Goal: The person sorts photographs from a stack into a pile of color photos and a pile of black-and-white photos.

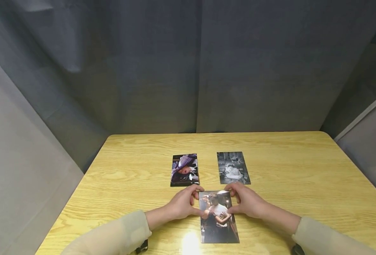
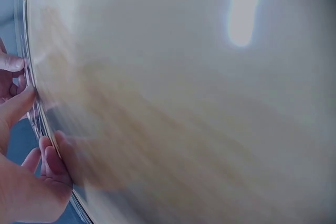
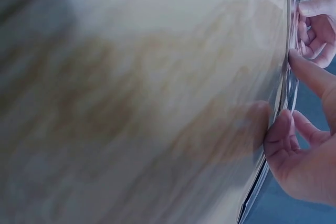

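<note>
A colour picture card (image 1: 218,230) showing two people embracing lies near the front of the wooden table, its long side running front to back. My left hand (image 1: 183,203) grips its left side, thumb on the edge and index finger at the far left corner. On the opposite side my right hand (image 1: 250,202) holds it the same way, with the thumb over the right edge. Both wrist views show the fingers of my left hand (image 2: 31,187) and right hand (image 3: 310,166) low at the tabletop, the card nearly edge-on between them.
Beyond the hands lie two more picture cards, a colour one with a purple hat (image 1: 185,170) at left and a black-and-white one (image 1: 233,168) at right. A dark grey curtain (image 1: 200,71) hangs behind the table (image 1: 121,198). Pale panels (image 1: 15,159) stand at both sides.
</note>
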`<state>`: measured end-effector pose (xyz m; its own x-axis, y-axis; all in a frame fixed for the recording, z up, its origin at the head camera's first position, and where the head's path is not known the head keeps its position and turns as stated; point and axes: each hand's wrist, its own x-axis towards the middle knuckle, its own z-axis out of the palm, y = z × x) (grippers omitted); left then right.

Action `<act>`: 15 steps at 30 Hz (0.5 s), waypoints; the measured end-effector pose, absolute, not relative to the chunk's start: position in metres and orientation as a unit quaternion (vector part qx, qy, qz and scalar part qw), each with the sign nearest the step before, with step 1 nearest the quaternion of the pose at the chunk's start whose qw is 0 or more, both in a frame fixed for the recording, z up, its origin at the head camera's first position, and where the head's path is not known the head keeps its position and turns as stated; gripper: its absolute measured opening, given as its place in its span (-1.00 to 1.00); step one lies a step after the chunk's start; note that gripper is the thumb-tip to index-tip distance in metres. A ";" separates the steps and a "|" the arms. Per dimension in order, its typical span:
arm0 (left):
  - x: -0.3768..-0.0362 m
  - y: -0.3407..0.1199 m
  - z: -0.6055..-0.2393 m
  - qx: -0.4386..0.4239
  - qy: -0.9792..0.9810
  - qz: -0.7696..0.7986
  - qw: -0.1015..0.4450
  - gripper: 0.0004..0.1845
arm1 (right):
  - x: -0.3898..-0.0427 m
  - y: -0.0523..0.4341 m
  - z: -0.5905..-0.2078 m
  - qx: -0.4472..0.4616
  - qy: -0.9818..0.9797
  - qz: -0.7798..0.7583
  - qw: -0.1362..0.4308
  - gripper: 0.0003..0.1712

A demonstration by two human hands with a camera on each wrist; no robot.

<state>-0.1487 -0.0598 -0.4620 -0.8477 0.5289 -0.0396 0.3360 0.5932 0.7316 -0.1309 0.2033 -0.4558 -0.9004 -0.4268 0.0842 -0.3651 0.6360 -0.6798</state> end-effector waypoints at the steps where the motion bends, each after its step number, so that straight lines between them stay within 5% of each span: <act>1: -0.148 -0.059 -0.462 0.242 0.883 0.380 0.129 -0.20 | -0.131 0.203 -0.456 -0.218 0.904 -0.365 0.040 -0.27; 15: -0.147 -0.056 -0.457 0.248 0.883 0.365 0.160 -0.18 | -0.133 0.206 -0.456 -0.237 0.876 -0.410 0.092 -0.31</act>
<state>-0.1471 -0.0563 -0.4571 -0.8257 0.5549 -0.1013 0.3210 0.6100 0.7245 -0.1327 0.2055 -0.4561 -0.8712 -0.4897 0.0332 -0.3396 0.5526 -0.7611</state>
